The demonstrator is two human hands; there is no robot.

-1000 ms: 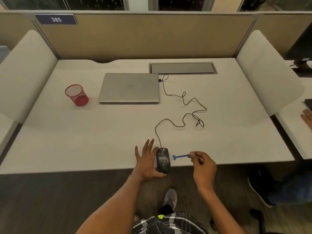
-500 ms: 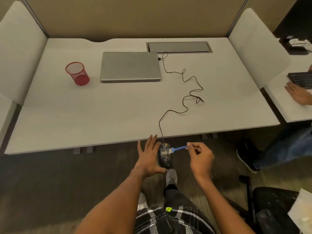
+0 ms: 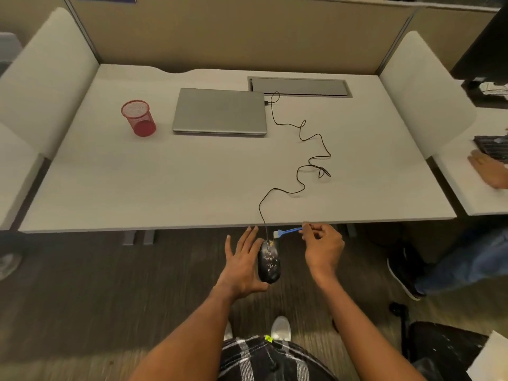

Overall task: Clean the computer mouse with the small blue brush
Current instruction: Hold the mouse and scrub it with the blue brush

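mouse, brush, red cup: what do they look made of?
Mouse: probably hard plastic, black, slightly glossy, flecked with pale crumbs.
Brush: thin blue handle, likely moulded plastic; pale bristles, material unclear.
Red cup: wire mesh, likely painted metal; desk shows through.

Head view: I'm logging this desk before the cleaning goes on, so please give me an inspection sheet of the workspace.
Surface: pale desk, mostly bare.
Job's things: black mouse, speckled with crumbs, held off the desk's near edge; small blue brush at its front end.
Clutter: red mesh cup, closed laptop.
Grippers: left hand cradles the mouse; right hand pinches the brush handle.
Cables: mouse cable snakes to the laptop.
Surroundings: cubicle panels; another person's hand by a keyboard at the right.
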